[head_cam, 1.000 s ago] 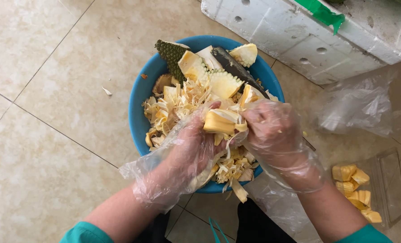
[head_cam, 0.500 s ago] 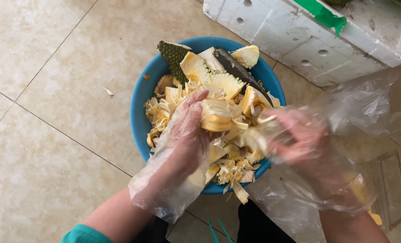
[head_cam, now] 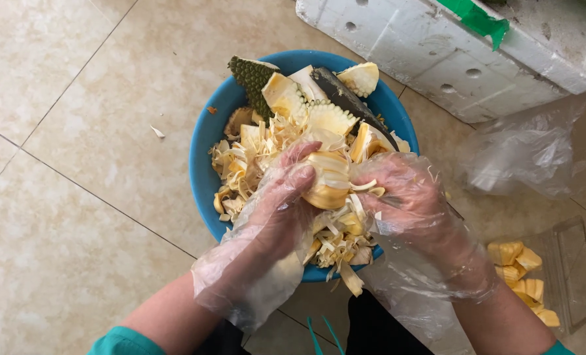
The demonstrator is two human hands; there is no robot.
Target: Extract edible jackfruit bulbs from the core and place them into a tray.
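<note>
Jackfruit piece [head_cam: 329, 179]: pale yellow pod still wrapped in stringy fibres, held just above the heap in the middle of the bowl, between both hands.
Left hand [head_cam: 281, 204]: in a loose clear plastic glove; fingers curled round the left side of the piece, thumb lying across its top.
Right hand [head_cam: 408, 197]: also gloved; fingers bent and closed on the right side of the piece, pinching fibres at its edge.
Bowl [head_cam: 204, 148]: round, blue, standing on the floor; heaped with yellow-white strands, cut chunks and a wedge of green spiky rind [head_cam: 252, 79] at the far rim.
Knife [head_cam: 352, 102]: dark blade lying across the fruit at the far right of the bowl, tip toward the rind.
Tray [head_cam: 572, 276]: clear plastic, on the floor right of the bowl, holding cleaned yellow pods [head_cam: 523, 273].
Plastic bag [head_cam: 523, 154]: clear, crumpled, between tray and box.
Foam box [head_cam: 450, 49]: white, with a green tape strip, just beyond the bowl at upper right.
Floor [head_cam: 76, 131]: beige glossy tiles; a small scrap lies left of the bowl.
</note>
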